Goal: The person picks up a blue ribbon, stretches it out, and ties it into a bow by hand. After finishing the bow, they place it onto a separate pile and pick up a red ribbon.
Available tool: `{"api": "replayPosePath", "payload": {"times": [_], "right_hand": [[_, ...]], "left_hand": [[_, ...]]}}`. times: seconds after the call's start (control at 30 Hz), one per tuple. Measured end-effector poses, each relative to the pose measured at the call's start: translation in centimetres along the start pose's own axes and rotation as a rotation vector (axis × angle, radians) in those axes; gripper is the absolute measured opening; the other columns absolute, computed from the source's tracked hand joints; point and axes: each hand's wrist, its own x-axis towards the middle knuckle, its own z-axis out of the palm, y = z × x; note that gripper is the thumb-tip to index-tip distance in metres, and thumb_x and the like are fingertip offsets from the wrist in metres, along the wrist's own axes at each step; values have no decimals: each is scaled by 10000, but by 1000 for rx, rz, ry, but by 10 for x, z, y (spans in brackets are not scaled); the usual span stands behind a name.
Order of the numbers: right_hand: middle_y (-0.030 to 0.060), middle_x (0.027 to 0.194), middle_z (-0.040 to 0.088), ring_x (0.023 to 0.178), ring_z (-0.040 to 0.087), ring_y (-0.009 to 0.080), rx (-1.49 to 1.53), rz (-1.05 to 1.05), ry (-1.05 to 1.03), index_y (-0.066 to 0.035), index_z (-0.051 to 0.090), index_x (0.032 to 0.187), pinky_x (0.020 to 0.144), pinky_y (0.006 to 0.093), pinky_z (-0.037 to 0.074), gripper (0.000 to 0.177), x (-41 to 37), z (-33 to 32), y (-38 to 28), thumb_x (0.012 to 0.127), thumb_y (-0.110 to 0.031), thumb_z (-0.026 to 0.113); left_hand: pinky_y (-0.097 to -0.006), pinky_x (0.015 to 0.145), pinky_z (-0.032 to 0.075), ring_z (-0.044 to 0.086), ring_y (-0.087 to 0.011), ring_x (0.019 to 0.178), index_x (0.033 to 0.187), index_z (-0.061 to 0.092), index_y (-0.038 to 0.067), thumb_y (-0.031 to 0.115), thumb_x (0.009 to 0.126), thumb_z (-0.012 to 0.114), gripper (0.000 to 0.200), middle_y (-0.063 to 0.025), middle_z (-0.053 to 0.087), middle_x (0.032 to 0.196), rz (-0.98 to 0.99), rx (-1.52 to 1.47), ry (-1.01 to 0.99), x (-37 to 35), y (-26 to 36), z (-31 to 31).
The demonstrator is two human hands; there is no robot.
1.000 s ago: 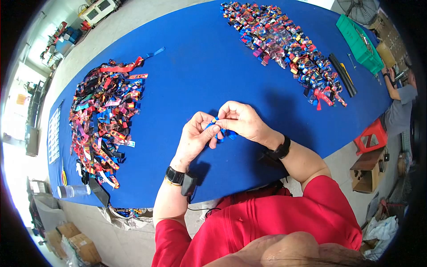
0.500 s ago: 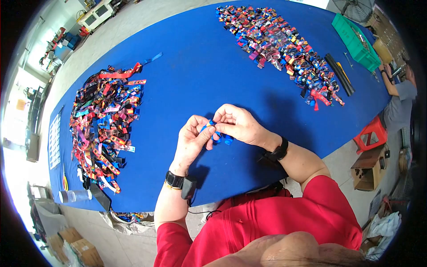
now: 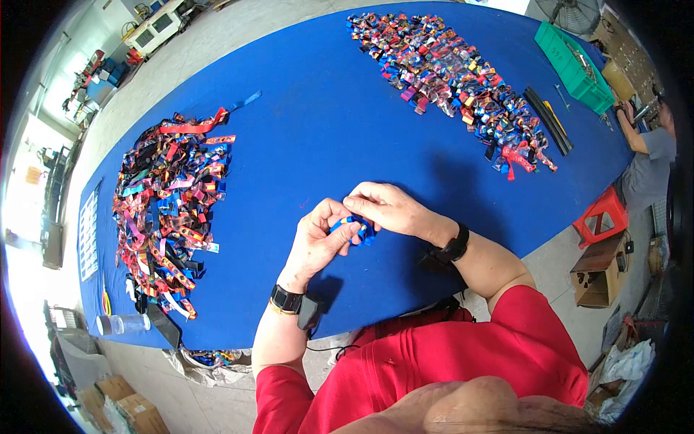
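Near the front of the blue table (image 3: 303, 145), both hands meet at a small blue ribbon piece (image 3: 365, 231). My left hand (image 3: 322, 235) pinches it between thumb and fingers. My right hand (image 3: 379, 206) is closed on its upper side, with fingertips touching the left fingers. The ribbon's exact shape is partly hidden by the fingers. To the left lies a heap of loose multicoloured ribbon strips (image 3: 170, 210). A long band of small looped ribbon pieces (image 3: 455, 76) lies at the back right.
A green crate (image 3: 575, 69) stands at the right edge, near dark strips (image 3: 549, 121). A clear bottle (image 3: 124, 322) lies at the front left. Another person (image 3: 650, 155) is at the far right, by a red stool (image 3: 603, 217) and a cardboard box (image 3: 600, 278).
Both hands have shifted slightly down in view. The right fingers have moved over the left fingertips, and the blue ribbon looks more bunched between them.
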Motion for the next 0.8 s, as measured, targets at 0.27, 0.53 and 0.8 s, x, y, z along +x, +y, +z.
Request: {"api": "replayPosePath", "payload": {"times": [0.27,0.53,0.8], "right_hand": [[11,903,684,769,623,77,117,-89,-48,-30,650,1085,669,231,498,168,0,-8,3,1059,-189,603],[33,968,679,859,655,75,199,-308,-9,-23,648,1076,701,234,512,85,-7,-1,-6,994,-34,665],[30,977,661,759,593,83,-175,-523,76,-47,719,972,670,243,480,104,-13,-1,-14,880,-25,763]], "left_hand": [[-217,521,461,590,-73,611,1034,569,50,108,996,694,143,-68,698,831,12,-13,-23,0,-2,1],[-234,480,469,604,-115,548,1045,513,58,101,1022,643,139,-126,708,821,-4,-192,83,6,-5,-4],[-265,482,491,620,-146,558,991,536,53,106,1000,677,151,-93,670,800,48,-373,69,8,-8,-11]]}}
